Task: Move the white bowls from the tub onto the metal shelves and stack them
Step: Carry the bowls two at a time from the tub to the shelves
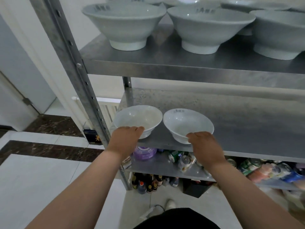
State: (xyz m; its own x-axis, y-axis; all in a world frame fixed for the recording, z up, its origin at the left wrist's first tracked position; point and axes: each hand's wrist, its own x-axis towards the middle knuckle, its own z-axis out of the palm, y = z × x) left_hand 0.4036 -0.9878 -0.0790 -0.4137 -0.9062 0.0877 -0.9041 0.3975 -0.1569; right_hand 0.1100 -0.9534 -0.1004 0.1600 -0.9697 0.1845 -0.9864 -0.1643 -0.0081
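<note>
Setting two white bowls side by side at the front edge of the middle shelf (247, 129).

The left hand (127, 138) is closed on the near rim of the left bowl (137, 118), the right hand (204, 144) on the near rim of the right bowl (186, 124); the rims nearly touch, so stacking is judged a short sideways lift. Dark characters inside the right bowl's far rim cannot be read. Larger bowls (125, 25) stand on the shelf above; the tub is not seen.

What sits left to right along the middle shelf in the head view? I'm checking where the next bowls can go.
Metal upright post → left hand gripping the left white bowl → right white bowl gripped by the right hand → bare middle shelf.
</note>
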